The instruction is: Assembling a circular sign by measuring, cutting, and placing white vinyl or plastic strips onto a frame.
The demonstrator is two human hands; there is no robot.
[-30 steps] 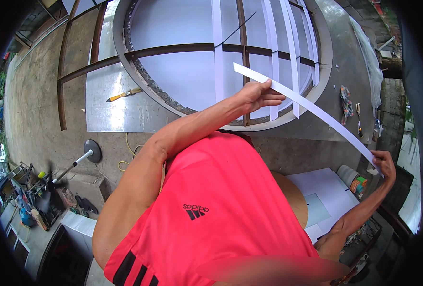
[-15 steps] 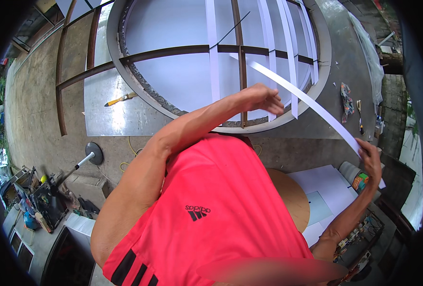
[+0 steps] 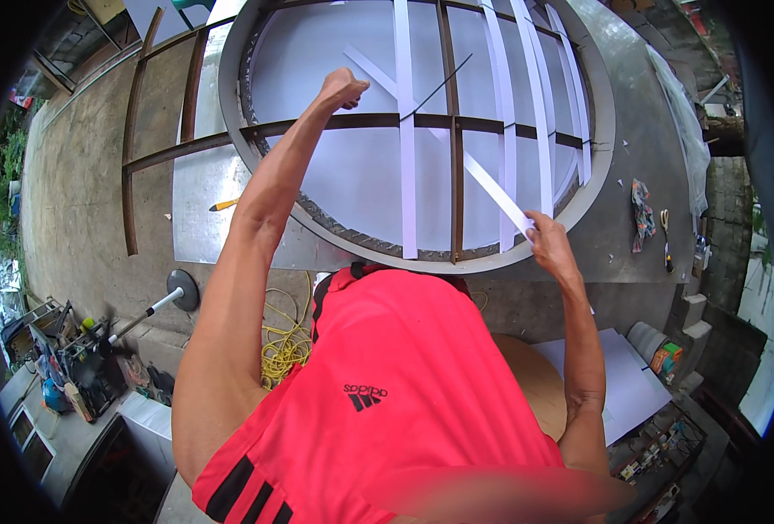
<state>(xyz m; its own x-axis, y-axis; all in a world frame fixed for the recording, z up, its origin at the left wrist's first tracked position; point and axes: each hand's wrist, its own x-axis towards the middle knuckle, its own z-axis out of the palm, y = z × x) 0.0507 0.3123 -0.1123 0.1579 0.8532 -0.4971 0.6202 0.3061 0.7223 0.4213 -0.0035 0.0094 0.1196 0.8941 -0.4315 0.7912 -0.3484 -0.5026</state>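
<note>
- Right hand (image 3: 551,244): fingers pinched around white strip (image 3: 496,192), at about 4–5 o'clock on ring (image 3: 602,131).
- Strip: lay aslant across ring from right hand toward 10–11 o'clock, passing beneath brown bars (image 3: 456,196).
- Left hand (image 3: 343,90): curled, toward 10 o'clock, just beside strip's far end; could not tell whether it grasped anything.
- Brush (image 3: 223,205): outside ring, 8 o'clock.

Wht strip (image 3: 498,193), diag. under brn bars (image 3: 456,196)
</note>
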